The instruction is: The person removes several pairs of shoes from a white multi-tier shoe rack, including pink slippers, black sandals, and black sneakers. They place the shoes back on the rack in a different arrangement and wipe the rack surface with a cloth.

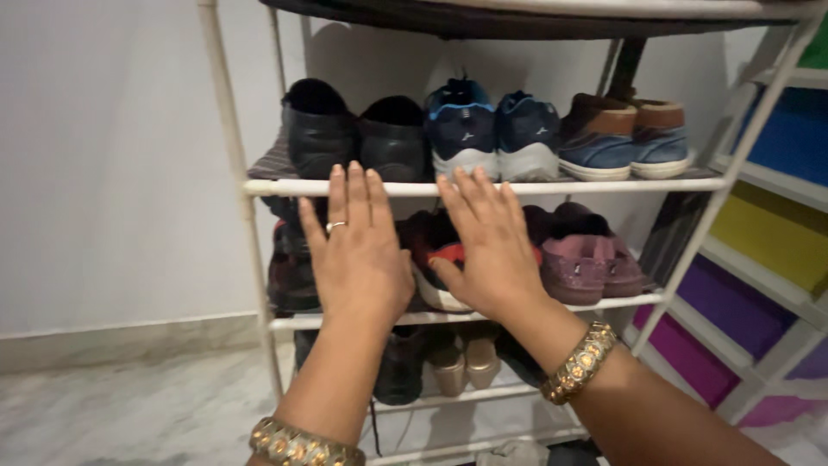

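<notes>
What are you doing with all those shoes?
A person stands in front of a white metal shoe rack and holds both open hands up to its middle shelf. The left hand, with a ring on one finger, and the right hand are spread flat in front of a red, black and white sneaker. Beside it sits a pair of maroon shoes. Above are black leather shoes, navy sneakers and blue slip-ons.

six shoes [496, 129] top shelf; two hands [358, 250].
</notes>
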